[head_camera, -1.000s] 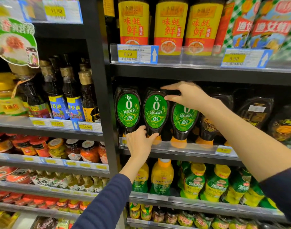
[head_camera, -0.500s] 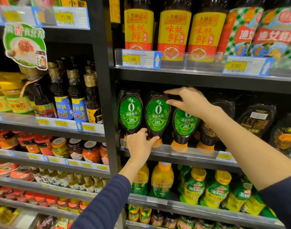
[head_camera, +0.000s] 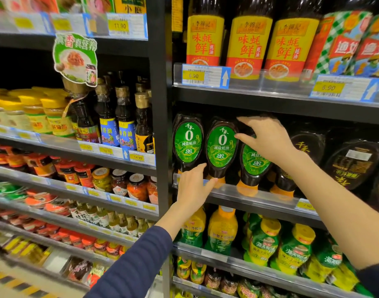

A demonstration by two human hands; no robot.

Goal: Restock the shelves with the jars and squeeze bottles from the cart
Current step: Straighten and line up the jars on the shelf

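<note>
Setting: a supermarket condiment aisle with black steel shelving, clear plastic rails and yellow price tags along each shelf edge.

Nearest the camera, 2 dark sleeves reach toward the middle shelf. The left hand rests flat and open against the base of the first and second squeeze bottle, at the rail. The right hand covers the shoulder of the third squeeze bottle, fingers spread over its top; whether this grip is closed around the bottle cannot be told.

Location of the task item: 3 squeeze bottles stand cap-down in a row, touching, at the left end of the middle shelf. The first squeeze bottle and second squeeze bottle carry green oval labels reading "千禾", "0", "减盐蚝油" and "26".

Handling, as judged: a full sauce bottle is moderately heavy, its plastic wall yields under pressure, and the glossy film is probably slippery. Take hold at the broad body, not the narrow orange cap; the inverted stance tips easily.

Farther up, the yellow-label bottles read "味蚝鲜". Price tags show "6.90"; the left bay shows "11.90" and "14.90".
</note>
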